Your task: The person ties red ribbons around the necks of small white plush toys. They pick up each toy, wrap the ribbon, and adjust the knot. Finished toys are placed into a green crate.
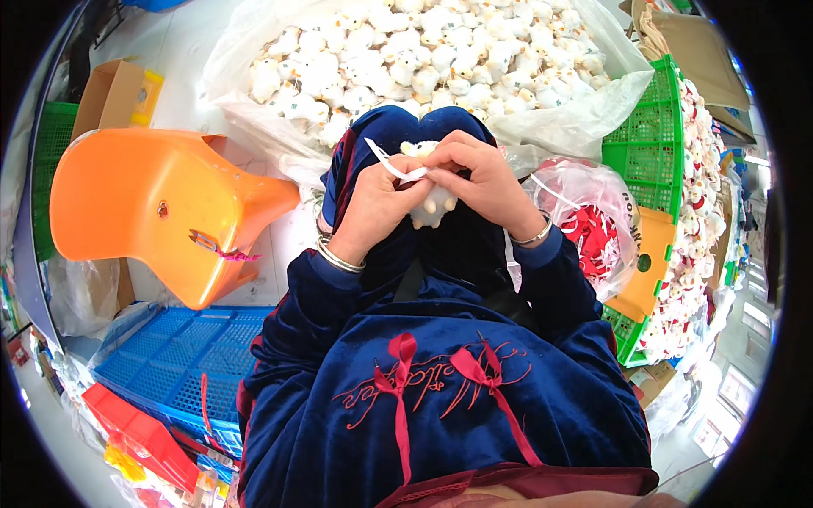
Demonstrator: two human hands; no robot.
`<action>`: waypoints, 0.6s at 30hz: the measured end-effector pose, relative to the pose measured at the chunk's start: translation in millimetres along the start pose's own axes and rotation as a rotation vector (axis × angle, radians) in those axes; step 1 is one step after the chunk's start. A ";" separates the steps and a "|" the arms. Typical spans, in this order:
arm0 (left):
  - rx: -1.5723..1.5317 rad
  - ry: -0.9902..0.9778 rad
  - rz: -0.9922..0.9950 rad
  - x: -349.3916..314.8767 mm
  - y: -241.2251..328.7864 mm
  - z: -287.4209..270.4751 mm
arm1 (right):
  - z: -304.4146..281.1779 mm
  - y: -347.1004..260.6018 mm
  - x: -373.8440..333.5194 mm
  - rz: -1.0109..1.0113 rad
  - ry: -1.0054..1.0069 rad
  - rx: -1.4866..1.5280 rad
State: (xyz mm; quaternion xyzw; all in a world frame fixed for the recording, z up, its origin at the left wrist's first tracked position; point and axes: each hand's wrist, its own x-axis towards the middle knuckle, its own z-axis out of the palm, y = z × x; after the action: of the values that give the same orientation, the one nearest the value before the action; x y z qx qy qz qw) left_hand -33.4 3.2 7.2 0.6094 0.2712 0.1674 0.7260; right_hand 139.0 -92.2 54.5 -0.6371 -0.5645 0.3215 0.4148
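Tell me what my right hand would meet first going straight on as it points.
Likely the narrow white ribbon at your right hand, then your left hand; depth above the small white plush toy is unclear.

Centre: a toy (427, 217) between left hand (375, 203) and right hand (481, 176), above the lap (474, 245). Top: toys (423, 68) in a bag (589, 125). Left: a chair (114, 195), snips (203, 241) on it. Lower left: a crate (174, 351). Right: ribbons (590, 239) in a second bag (625, 254), beside a second crate (642, 142).
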 end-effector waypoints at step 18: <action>0.190 -0.003 0.262 -3.5 7.8 1.8 | 2.9 16.8 -1.4 0.213 0.152 0.212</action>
State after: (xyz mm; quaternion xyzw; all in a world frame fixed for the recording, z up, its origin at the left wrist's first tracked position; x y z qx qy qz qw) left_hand -34.4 1.3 15.7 0.7057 0.2029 0.2333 0.6375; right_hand 143.9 -93.4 38.2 -0.6684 -0.4237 0.3722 0.4850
